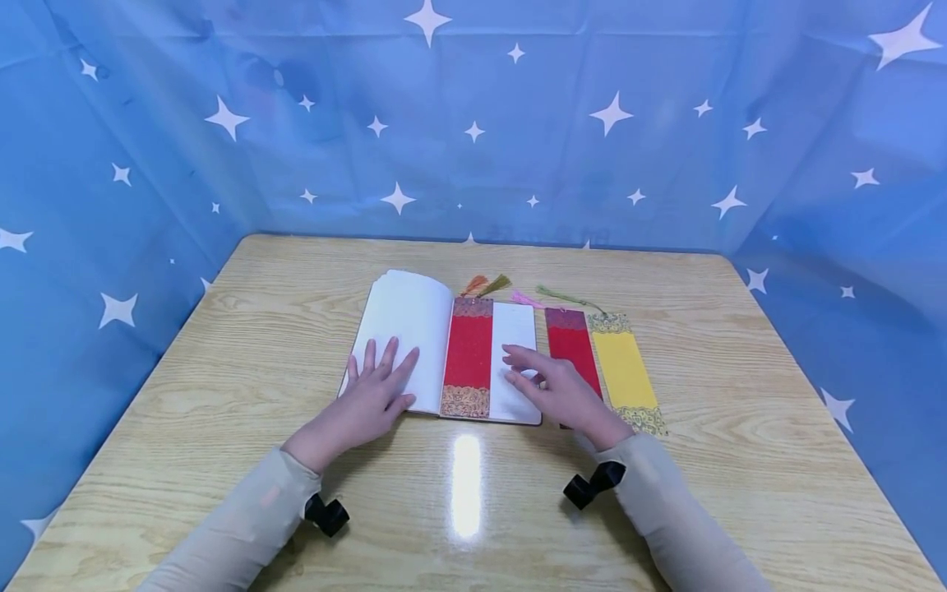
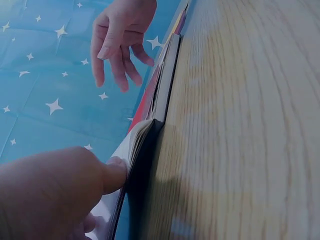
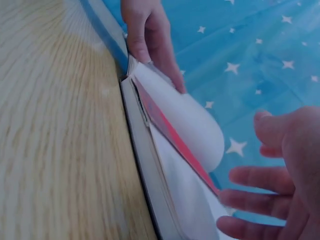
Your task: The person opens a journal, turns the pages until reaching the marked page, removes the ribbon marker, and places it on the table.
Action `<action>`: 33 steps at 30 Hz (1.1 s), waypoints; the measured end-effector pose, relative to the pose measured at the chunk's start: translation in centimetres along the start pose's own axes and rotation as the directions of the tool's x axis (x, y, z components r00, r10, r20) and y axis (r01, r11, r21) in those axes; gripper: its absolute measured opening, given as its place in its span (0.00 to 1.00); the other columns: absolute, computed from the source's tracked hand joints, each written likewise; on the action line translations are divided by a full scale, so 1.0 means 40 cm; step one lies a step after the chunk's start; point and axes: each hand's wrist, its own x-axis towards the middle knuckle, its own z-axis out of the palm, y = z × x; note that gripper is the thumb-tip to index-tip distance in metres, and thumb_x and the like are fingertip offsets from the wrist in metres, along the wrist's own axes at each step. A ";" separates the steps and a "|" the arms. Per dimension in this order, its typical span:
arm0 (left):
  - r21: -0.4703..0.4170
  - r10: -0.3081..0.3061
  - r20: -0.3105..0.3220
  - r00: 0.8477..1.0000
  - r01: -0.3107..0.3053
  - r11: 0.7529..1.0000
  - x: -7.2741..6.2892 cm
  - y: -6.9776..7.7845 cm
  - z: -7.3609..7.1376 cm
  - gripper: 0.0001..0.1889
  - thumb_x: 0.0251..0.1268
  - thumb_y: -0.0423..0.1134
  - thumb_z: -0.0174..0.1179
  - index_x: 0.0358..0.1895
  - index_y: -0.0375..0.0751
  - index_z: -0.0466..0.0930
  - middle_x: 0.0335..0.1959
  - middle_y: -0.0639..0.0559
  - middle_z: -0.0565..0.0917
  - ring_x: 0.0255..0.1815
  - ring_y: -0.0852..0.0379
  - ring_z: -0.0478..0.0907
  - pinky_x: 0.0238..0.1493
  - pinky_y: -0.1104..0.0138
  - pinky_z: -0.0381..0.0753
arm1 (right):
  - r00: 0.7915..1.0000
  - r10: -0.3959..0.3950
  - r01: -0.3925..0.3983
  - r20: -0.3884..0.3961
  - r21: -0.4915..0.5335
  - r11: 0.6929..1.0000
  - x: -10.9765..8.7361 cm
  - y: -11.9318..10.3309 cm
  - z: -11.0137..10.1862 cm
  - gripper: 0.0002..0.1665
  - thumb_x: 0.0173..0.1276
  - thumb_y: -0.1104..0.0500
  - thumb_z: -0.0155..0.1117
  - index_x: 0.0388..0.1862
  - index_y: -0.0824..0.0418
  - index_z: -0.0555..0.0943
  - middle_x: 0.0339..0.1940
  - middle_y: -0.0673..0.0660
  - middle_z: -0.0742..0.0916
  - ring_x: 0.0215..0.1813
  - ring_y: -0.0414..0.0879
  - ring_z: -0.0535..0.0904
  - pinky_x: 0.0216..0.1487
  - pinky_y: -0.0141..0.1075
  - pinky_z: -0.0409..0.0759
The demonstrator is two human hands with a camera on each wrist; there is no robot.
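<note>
An open notebook (image 1: 514,362) with blank white pages lies on the table. My left hand (image 1: 373,399) is spread flat on its left page, fingers straight, thumb near the lower edge. Along the inner side of the right page lies a red bookmark (image 1: 469,349) with patterned ends and orange and olive tassels at its top. My right hand (image 1: 555,386) hovers over the right page's outer edge, fingers relaxed and holding nothing, as the right wrist view shows. Beneath and beside that hand lie a second red bookmark (image 1: 570,337), partly covered by it, and a yellow bookmark (image 1: 625,370).
Around the notebook extends the light wood-grain table (image 1: 740,411). A pink tassel (image 1: 527,299) and a green tassel (image 1: 570,297) trail above the bookmarks on the right. Behind the table hangs a blue cloth (image 1: 473,164) with white stars.
</note>
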 end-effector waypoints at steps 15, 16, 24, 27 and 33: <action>-0.068 -0.037 0.060 0.998 0.041 0.997 -0.010 -0.028 0.014 0.36 0.69 0.56 0.48 0.74 0.47 0.48 0.72 0.34 0.43 0.71 0.32 0.33 0.64 0.37 0.36 | 0.965 0.258 -0.244 -0.037 0.219 0.945 0.072 -0.017 0.028 0.15 0.66 0.53 0.61 0.46 0.60 0.80 0.31 0.55 0.84 0.29 0.46 0.81 0.33 0.37 0.79; -0.059 -0.038 0.061 0.997 0.042 0.997 -0.010 -0.027 0.015 0.36 0.69 0.56 0.47 0.74 0.47 0.48 0.72 0.33 0.43 0.71 0.32 0.34 0.64 0.37 0.36 | 0.962 0.271 -0.256 -0.030 0.238 0.937 0.078 -0.019 0.029 0.15 0.66 0.52 0.61 0.46 0.60 0.80 0.31 0.56 0.84 0.29 0.47 0.81 0.33 0.37 0.79; 0.002 -0.054 0.074 0.996 0.054 0.999 -0.007 -0.025 0.025 0.37 0.68 0.58 0.47 0.74 0.46 0.47 0.72 0.33 0.44 0.71 0.32 0.35 0.63 0.37 0.38 | 0.915 0.403 -0.390 0.007 0.274 0.879 0.116 -0.030 0.040 0.16 0.65 0.52 0.61 0.45 0.62 0.79 0.30 0.58 0.82 0.25 0.49 0.80 0.30 0.36 0.79; 0.021 -0.061 0.083 0.995 0.060 0.998 -0.005 -0.026 0.029 0.37 0.68 0.59 0.45 0.74 0.46 0.46 0.72 0.34 0.44 0.71 0.32 0.35 0.63 0.37 0.37 | 0.885 0.465 -0.452 0.017 0.268 0.851 0.131 -0.031 0.044 0.18 0.65 0.50 0.62 0.44 0.63 0.79 0.29 0.59 0.82 0.23 0.49 0.80 0.28 0.36 0.80; 0.034 -0.071 0.094 0.993 0.068 0.997 -0.005 -0.024 0.029 0.37 0.68 0.59 0.45 0.74 0.46 0.46 0.72 0.34 0.45 0.71 0.32 0.35 0.63 0.36 0.37 | 0.834 0.549 -0.541 0.046 0.257 0.801 0.153 -0.035 0.056 0.18 0.65 0.50 0.62 0.41 0.65 0.79 0.26 0.60 0.82 0.19 0.49 0.78 0.23 0.35 0.79</action>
